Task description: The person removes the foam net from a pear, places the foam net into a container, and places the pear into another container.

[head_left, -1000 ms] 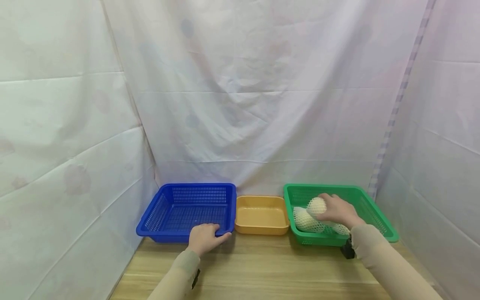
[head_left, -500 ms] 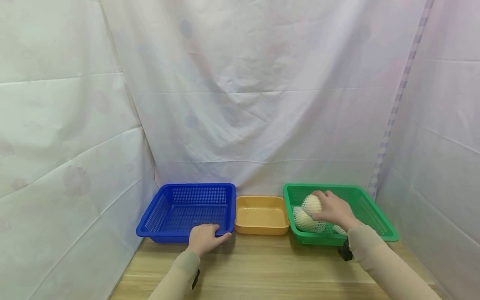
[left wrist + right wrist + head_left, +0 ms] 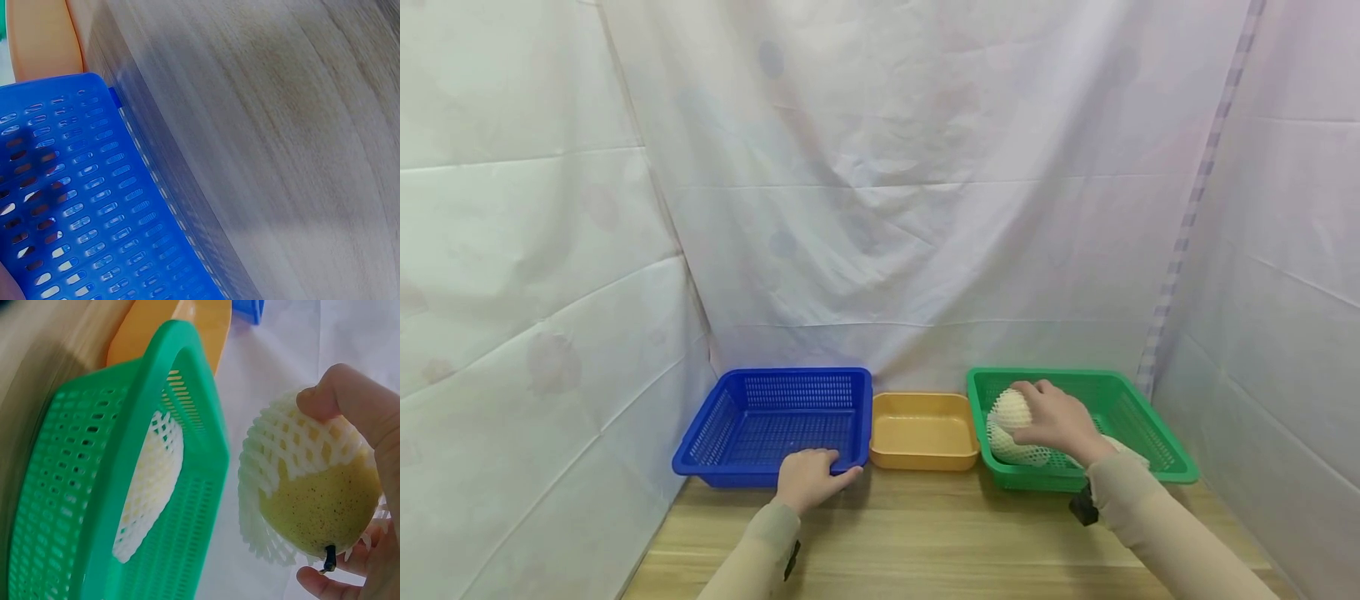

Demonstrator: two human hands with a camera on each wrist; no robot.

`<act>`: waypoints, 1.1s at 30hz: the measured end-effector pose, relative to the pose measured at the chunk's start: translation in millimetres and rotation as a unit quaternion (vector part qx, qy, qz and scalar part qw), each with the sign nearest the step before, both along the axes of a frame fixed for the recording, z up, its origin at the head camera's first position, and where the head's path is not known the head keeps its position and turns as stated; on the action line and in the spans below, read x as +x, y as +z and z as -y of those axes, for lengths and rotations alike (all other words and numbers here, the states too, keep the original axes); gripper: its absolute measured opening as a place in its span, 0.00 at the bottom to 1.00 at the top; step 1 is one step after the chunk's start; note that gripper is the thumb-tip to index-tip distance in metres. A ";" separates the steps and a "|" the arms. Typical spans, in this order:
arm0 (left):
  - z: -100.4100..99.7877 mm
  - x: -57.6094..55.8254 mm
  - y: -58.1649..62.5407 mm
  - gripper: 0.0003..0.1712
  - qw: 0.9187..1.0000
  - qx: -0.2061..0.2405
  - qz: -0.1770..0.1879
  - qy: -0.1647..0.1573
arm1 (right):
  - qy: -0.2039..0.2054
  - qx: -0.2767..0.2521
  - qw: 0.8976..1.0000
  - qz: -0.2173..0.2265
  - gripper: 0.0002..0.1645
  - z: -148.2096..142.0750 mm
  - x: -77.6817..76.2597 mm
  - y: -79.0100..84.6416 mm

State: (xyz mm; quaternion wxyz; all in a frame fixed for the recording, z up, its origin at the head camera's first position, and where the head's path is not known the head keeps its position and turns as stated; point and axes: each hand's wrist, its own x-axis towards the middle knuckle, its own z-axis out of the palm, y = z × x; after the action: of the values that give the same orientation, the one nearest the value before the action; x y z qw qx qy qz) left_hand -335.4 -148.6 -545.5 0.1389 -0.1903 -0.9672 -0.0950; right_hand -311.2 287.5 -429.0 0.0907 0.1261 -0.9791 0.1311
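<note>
My right hand (image 3: 1060,421) holds a yellow-green pear (image 3: 325,500) with a dark stem, partly covered by a white foam net (image 3: 281,447). In the right wrist view the thumb presses on the net and fingers curl beneath the fruit. The hand is over the green basket (image 3: 1045,374), where another netted fruit (image 3: 1018,452) lies at the left end. More white netting (image 3: 1129,451) shows behind my right wrist, partly hidden. My left hand (image 3: 807,479) rests on the front rim of the blue basket (image 3: 797,372), its thumb stretched out to the right.
A shallow orange tray (image 3: 925,461) stands between the two baskets. All three sit on a wooden table (image 3: 940,533), against a white cloth (image 3: 895,250) that hangs behind and along both sides.
My right hand has moved left with the pear, which now overlaps the other netted fruit in the head view. Netting has come into sight right of my wrist. My left hand has stayed put.
</note>
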 end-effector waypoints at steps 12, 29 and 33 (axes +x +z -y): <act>0.2 -0.2 0.0 0.41 1.000 -0.002 0.005 0.002 | 0.018 0.008 1.000 -0.020 0.46 18.4 6.4 7.8; -0.3 0.9 -1.0 0.41 1.000 0.004 -0.011 -0.003 | 0.055 -0.001 0.997 -0.046 0.47 46.4 18.0 14.2; -0.3 1.7 -0.3 0.38 1.000 0.006 -0.015 -0.005 | 0.061 -0.003 0.997 -0.053 0.48 51.9 19.4 13.9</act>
State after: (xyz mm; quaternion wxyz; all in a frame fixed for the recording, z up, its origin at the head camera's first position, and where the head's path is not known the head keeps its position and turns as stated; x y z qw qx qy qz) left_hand -333.7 -148.3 -545.8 0.1540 -0.1954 -0.9635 -0.0989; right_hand -291.8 235.6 -415.1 0.1346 0.1925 -0.9629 0.1330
